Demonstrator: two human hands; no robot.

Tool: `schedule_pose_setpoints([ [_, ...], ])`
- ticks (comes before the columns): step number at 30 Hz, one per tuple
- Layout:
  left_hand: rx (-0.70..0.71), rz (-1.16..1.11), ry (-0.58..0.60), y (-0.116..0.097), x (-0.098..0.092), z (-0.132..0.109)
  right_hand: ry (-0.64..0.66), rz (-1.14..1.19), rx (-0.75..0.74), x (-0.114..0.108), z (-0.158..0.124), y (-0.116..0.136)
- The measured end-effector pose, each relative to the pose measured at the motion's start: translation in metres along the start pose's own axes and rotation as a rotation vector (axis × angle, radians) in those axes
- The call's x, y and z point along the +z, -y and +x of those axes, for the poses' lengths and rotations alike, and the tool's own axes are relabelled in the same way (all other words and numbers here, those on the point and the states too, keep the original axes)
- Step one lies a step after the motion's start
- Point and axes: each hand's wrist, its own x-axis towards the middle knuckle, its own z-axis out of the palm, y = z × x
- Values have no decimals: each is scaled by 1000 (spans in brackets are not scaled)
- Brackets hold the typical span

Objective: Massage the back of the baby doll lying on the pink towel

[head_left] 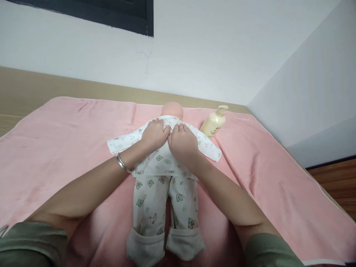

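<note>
Lying on its own on a soft, pink cloth blanket [250,159] is a doll [167,168]. Its smooth, round, peach-coloured head [172,110] points away from the person. It wears a white cloth shirt with little green bears [160,163] and matching white cloth pants [150,202] with thick turned-up cuffs [146,246]. The shirt's long sleeves reach out to both sides, and the legs lie side by side, pointing at the person.

Both hands are on top of the shirt, close to the neck. The left hand [156,134] and the right hand [183,142] are very near each other, with the thumbs toward the middle. Their fingers are bent, but I cannot tell if they pinch the shirt or just rest on it. A shiny silver metal bracelet [123,163] goes around the left wrist. Dark green sleeves [271,250] are pushed up the person's arms.

Just past the doll's sleeve on the right is a pale yellow pump bottle [213,124]. Light brown wood [16,87] shows past the blanket. Behind that is a plain white wall [200,52] with a dark frame [97,15].
</note>
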Motion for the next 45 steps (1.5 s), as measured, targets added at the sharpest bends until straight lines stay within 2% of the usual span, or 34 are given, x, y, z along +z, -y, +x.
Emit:
schedule_pose_setpoints([
  [4, 59, 85, -80, -4, 8, -10, 19, 129, 77, 0, 16, -15],
  [7, 154, 122, -150, -8, 13, -18, 54, 153, 139, -6, 28, -23],
  [9, 180, 96, -147, -9, 13, -18, 68, 134, 149, -8, 29, -23],
  [13, 59, -3, -76, -4, 11, -6, 37, 46, 116, -7, 16, -10],
  [17, 50, -84, -155, 4, 19, 3, -16, -4, 2, 1, -2, 5],
  [20, 53, -135, -195, 8, 27, 3, -18, 52, -54, 5, 0, 3],
  [28, 64, -170, -214, 8, 29, 1, 11, 243, 107, 6, 27, -25],
  [45, 67, -114, -202, 7, 29, 0, -15, 225, 71, 9, 25, -26],
])
